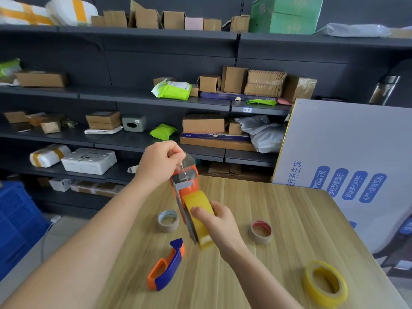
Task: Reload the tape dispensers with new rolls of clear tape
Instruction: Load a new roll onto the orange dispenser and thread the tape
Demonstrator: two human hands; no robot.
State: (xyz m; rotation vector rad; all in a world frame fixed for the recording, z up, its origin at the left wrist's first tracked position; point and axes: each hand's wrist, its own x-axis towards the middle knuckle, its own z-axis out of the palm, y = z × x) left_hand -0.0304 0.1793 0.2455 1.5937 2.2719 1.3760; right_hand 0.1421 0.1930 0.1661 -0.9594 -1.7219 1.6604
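An orange dispenser [189, 181] is held in the air above the surface [278, 208], over its far left part, with the cutter end tilted up and away. A yellowish clear roll [198, 201] is seated in it. The roll and the lower end of the dispenser are clasped by the right grip [219, 224], with the thumb laid across the roll's outer face. The loose tape end [184, 166] is pinched between the curled fingers and thumb of the left grip [159, 162] and is drawn up past the cutter end.

A second dispenser [166, 267], blue and orange, lies on its side near the left edge of the surface, with no roll seen in it. A grey-rimmed core [168, 220] rests flat just left of the held dispenser, and a red-rimmed core [261, 231] rests flat to the right of the right grip. A spare roll [324, 283] of yellowish clear tape lies close to the right edge, towards the near corner, well apart from the rest.

Dark shelves [133, 97] stacked with cartons and parcels are seen beyond the far edge. A printed board [334, 141] is propped at the far right corner, and a blue crate [15, 219] stands on the floor to the left.
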